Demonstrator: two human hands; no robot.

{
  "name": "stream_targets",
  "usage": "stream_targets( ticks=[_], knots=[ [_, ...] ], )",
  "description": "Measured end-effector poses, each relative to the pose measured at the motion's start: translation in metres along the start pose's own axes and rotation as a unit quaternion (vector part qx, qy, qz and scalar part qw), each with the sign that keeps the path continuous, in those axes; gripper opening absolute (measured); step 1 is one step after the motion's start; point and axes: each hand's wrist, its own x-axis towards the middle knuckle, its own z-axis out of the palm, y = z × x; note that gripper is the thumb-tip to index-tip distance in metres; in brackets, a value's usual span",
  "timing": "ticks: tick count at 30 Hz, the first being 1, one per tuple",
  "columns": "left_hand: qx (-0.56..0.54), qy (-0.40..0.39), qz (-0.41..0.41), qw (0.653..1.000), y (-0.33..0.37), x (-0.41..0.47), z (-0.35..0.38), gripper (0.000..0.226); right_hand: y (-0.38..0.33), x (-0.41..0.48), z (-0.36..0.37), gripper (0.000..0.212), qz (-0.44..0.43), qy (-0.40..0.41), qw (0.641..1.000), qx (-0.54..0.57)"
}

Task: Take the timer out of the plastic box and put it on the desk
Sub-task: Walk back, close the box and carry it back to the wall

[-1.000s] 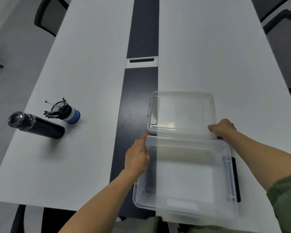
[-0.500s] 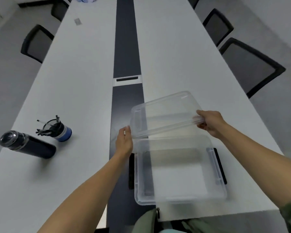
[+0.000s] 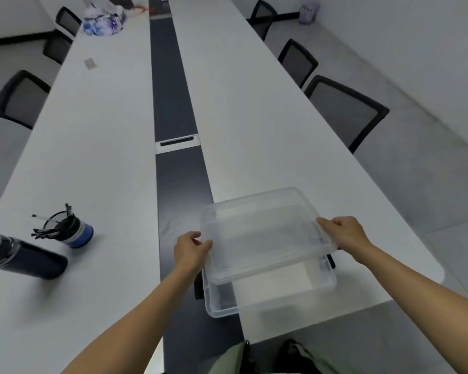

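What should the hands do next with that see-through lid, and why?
Probably lower the lid onto the plastic box. Both the left hand and the right hand grip its edges, holding it tilted above the open box, which looks empty; no timer shows.

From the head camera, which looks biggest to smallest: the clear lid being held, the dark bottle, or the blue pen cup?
1. Clear lid, clearly largest.
2. Dark bottle.
3. Blue pen cup, smallest.
The bottle and cup sit at a similar distance, so that ranking seems fair.

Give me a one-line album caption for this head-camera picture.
Both hands, left and right, hold a clear lid above the plastic box.
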Motion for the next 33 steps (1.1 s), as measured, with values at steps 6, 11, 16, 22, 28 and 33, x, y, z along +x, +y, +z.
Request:
stream_targets(
  ticks=[6,11,16,22,28,33],
  knots=[
    [0.097,0.036,0.061,0.993,-0.019,-0.031,0.002,0.022,0.025,-0.014,0.001,0.057,-0.054,-0.037,0.978,-0.199],
    [0.168,0.05,0.073,0.982,-0.035,-0.046,0.009,0.011,0.04,-0.021,0.001,0.061,-0.093,-0.039,0.955,-0.279],
    [0.18,0.042,0.039,0.982,-0.047,-0.048,0.01,0.018,0.048,-0.025,0.003,0.062,-0.1,-0.041,0.943,-0.313],
    [-0.004,0.005,-0.068,0.998,-0.042,-0.047,0.001,0.056,0.045,-0.018,0.006,0.076,-0.03,-0.051,0.989,-0.135],
    [-0.07,-0.038,-0.167,0.983,-0.041,-0.043,-0.004,0.074,0.044,-0.005,0.009,0.095,0.051,-0.111,0.992,0.018],
    [0.001,-0.015,-0.096,0.995,-0.031,-0.052,0.012,0.023,0.03,-0.016,0.021,0.042,-0.007,-0.084,0.993,-0.078]
  ],
)
